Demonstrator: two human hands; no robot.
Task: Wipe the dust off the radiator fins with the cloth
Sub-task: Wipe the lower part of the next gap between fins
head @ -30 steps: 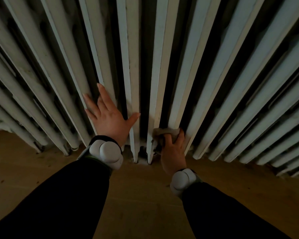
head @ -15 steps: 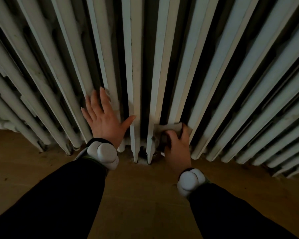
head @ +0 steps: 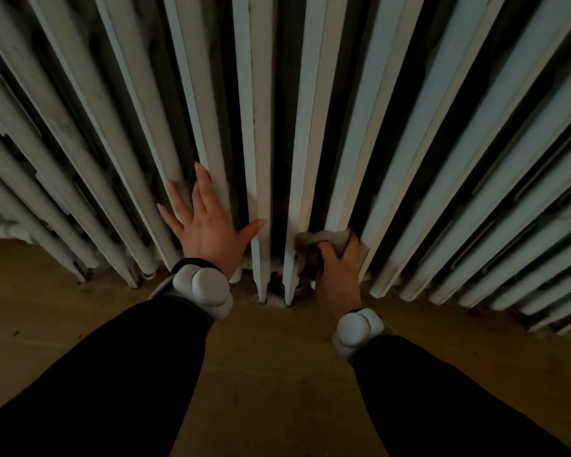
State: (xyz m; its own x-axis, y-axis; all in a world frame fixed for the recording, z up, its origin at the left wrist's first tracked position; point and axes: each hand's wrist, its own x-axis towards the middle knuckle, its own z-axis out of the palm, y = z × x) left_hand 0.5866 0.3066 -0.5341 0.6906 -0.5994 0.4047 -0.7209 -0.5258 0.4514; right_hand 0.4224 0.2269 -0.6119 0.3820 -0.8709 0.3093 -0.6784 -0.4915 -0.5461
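A white cast-iron radiator (head: 310,110) with tall vertical fins fills the upper view. My right hand (head: 338,272) presses a small beige cloth (head: 323,240) against the lower end of a fin just right of centre, fingers closed over the cloth. My left hand (head: 205,225) lies flat and spread on the fins to the left, thumb reaching toward the middle fin. Part of the cloth hangs into the dark gap beside my right hand.
A wooden floor (head: 277,357) runs under the radiator feet (head: 261,300). Pale dust lies on the floor around the two centre feet. Both wrists carry white trackers (head: 205,288) over dark sleeves.
My right hand with the cloth has slid slightly up and right along the fin base. My left hand has closed its fingers a little and stays braced on the fins.
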